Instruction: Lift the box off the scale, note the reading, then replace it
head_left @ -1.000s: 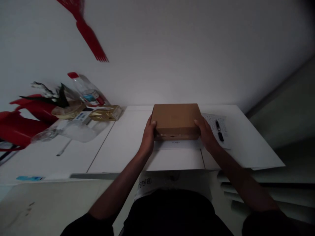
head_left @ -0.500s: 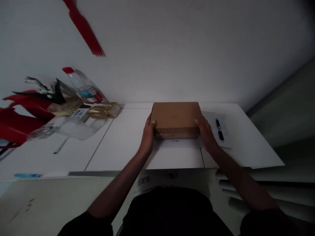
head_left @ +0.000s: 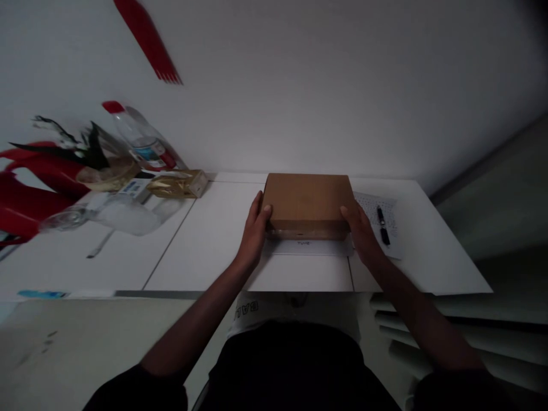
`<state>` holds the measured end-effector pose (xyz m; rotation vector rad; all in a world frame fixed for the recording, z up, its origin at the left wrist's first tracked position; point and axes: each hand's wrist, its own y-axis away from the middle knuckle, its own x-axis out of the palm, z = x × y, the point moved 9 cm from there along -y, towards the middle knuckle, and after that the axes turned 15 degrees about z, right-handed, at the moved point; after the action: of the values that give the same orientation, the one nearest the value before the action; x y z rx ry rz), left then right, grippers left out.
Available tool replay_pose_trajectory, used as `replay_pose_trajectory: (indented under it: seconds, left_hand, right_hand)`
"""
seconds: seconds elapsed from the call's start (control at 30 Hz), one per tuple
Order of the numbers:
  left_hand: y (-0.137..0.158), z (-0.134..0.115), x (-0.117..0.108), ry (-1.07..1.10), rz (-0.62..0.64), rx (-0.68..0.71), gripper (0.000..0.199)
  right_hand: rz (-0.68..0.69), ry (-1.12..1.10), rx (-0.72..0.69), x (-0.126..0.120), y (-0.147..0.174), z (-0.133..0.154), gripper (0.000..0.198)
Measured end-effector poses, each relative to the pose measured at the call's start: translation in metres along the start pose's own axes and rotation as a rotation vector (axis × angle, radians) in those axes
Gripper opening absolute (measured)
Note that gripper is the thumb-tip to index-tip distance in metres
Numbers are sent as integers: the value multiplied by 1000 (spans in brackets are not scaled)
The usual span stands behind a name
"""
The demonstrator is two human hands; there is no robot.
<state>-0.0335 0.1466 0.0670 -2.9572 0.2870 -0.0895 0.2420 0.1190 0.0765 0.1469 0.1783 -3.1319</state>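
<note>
On the white tabletop (head_left: 205, 245) sits a brown cardboard box (head_left: 307, 200), atop a flat white package (head_left: 309, 247); left hand (head_left: 253, 235) and right hand (head_left: 362, 233) each keep a grasping grip on its sides; a pen (head_left: 381, 225) lies just right; bottles (head_left: 141, 142) stand well left.

Home or small office desk corner, dim. White desk (head_left: 205, 251) against bare white wall (head_left: 299, 85). Clutter at left: clear plastic bottle with red cap (head_left: 137, 134), red gift wrapping (head_left: 29, 194), gold box (head_left: 177, 184). Pen (head_left: 382, 225) on printed sheet (head_left: 385, 228) at right.
</note>
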Motion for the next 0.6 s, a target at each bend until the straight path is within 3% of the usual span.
replay_pose_trajectory:
  seconds: [0.1, 0.2, 0.27, 0.33, 0.4, 0.47, 0.53, 0.6]
  left_hand:
    - [6, -24, -6, -133, -46, 130, 60]
    - [23, -76, 4, -331, -7, 428, 52]
    - [34, -105, 19, -372, 92, 524, 44]
    - [47, -128, 49, -417, 318, 605, 38]
    - [71, -136, 94, -362, 743, 666, 35]
    - [98, -130, 127, -179, 1086, 637, 27]
    - [124, -109, 153, -83, 1360, 517, 24]
    - [146, -79, 171, -91, 1577, 323, 32]
  right_hand:
    - [-85, 107, -29, -16, 2, 7, 83]
    - [-195, 267, -256, -26, 17, 45, 72]
    - [-155, 311, -440, -16, 32, 75, 55]
    - [-74, 349, -521, -1, 46, 97, 48]
    - [135, 366, -542, 26, 54, 108, 45]
    - [538, 296, -449, 67, 58, 102, 44]
    - [916, 172, -344, 103, 71, 91, 46]
    - [1156, 12, -228, 128, 83, 79, 46]
